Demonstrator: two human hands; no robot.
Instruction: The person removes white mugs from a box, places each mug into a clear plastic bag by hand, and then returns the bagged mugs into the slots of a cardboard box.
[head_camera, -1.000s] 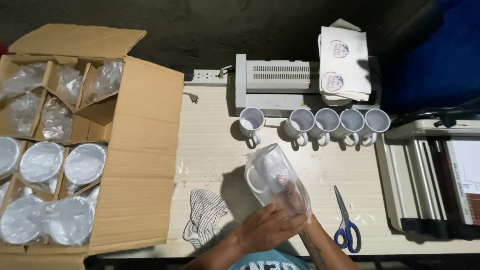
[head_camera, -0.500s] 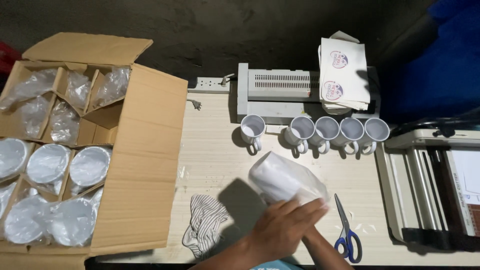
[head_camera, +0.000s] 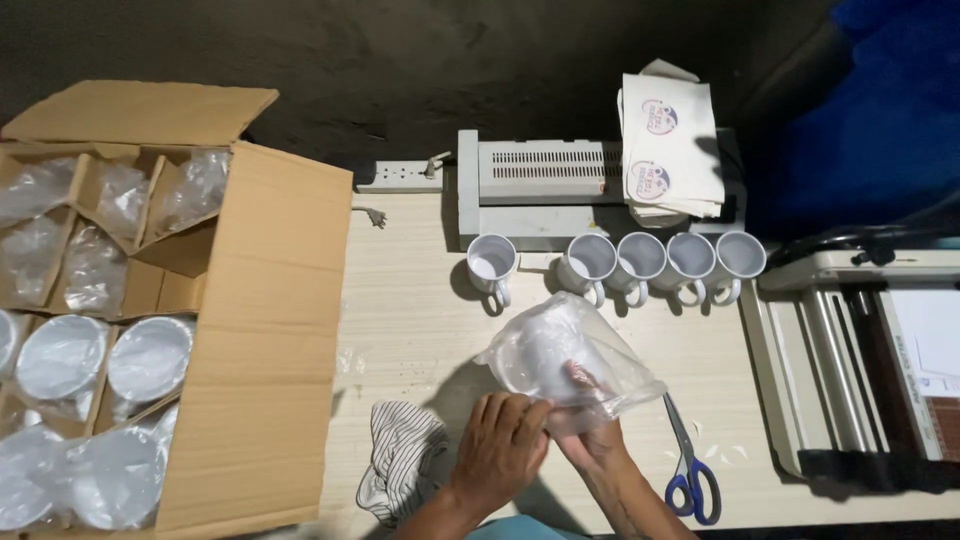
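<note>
Carton: I see an open cardboard box (head_camera: 255, 340) at the left, its dividers holding mugs wrapped in clear plastic (head_camera: 150, 358).
Mug row: I count five bare white mugs (head_camera: 640, 262) upright along the back of the table (head_camera: 410, 300), the leftmost set apart from the other four.
Machine: a grey laminator (head_camera: 545, 185) sits behind the row, with printed paper sheets (head_camera: 668, 150) on its right end.
Power: a grey power strip (head_camera: 400, 177) lies just left of the laminator.
Cutting tools: blue-handled scissors (head_camera: 690, 470) lie near the front edge; a paper trimmer (head_camera: 860, 360) stands at the right.
Cloth: a striped rag (head_camera: 400, 460) lies crumpled at the front.

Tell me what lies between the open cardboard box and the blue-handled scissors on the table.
In the head view: a striped cloth, then both hands, left and right, holding a plastic-wrapped white mug.
</note>
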